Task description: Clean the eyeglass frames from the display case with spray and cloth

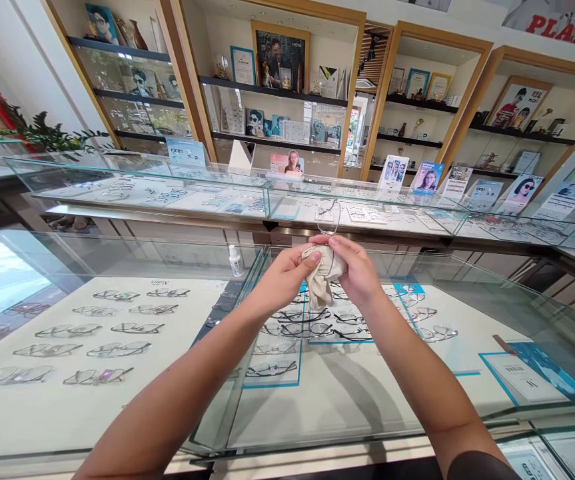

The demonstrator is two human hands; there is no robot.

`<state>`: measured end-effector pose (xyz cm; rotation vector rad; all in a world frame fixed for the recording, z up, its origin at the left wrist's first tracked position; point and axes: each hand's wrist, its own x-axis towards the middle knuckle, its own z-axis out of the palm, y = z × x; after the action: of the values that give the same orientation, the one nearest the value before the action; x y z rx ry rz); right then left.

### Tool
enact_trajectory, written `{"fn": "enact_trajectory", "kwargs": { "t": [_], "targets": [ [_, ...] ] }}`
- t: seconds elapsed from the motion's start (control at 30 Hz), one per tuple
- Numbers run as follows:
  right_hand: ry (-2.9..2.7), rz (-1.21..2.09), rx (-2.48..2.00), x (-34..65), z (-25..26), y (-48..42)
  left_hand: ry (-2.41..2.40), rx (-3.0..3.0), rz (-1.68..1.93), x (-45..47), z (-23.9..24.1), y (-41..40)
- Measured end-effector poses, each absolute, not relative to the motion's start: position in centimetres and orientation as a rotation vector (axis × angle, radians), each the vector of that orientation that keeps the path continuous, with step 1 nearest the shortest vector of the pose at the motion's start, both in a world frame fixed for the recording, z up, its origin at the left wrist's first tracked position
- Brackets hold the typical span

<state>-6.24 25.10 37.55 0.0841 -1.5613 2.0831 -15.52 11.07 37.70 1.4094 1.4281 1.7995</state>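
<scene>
Both hands are raised in front of me over a glass display counter, close together. My left hand (287,272) is closed, its thumb pressing a crumpled beige cloth (321,297). My right hand (358,268) pinches a thin-framed pair of eyeglasses (338,215) along with the cloth's right side. Part of the eyeglasses sticks up beyond my fingertips; the rest is hidden by the cloth and fingers. The cloth's loose end hangs below my hands.
A small white bottle (236,261) stands on the glass left of my hands. Rows of eyeglasses (120,349) lie inside the near glass counter (217,427). Beyond runs another glass case (267,200) with advertising cards (427,177) on top. Shelves (277,93) line the back wall.
</scene>
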Motion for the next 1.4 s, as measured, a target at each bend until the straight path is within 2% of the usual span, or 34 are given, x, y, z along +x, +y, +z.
{"fn": "enact_trajectory", "kwargs": {
  "t": [0.5, 0.7, 1.07, 1.4],
  "targets": [
    [-1.529, 2.086, 0.069, -6.3, 37.6, 25.5, 1.336, 1.317, 1.67, -15.8, 38.0, 10.4],
    [-1.448, 2.159, 0.046, -6.2, 37.8, 24.9, 1.462, 1.324, 1.743, -15.5, 37.7, 10.7],
    [-1.546, 2.044, 0.16, -5.7, 37.9, 24.4, 1.569, 1.416, 1.994, -14.2, 37.5, 11.3],
    [-1.453, 2.055, 0.105, -5.7, 38.2, 24.6, 1.451, 1.493, 1.82, -15.4, 37.5, 11.1]
  ]
}}
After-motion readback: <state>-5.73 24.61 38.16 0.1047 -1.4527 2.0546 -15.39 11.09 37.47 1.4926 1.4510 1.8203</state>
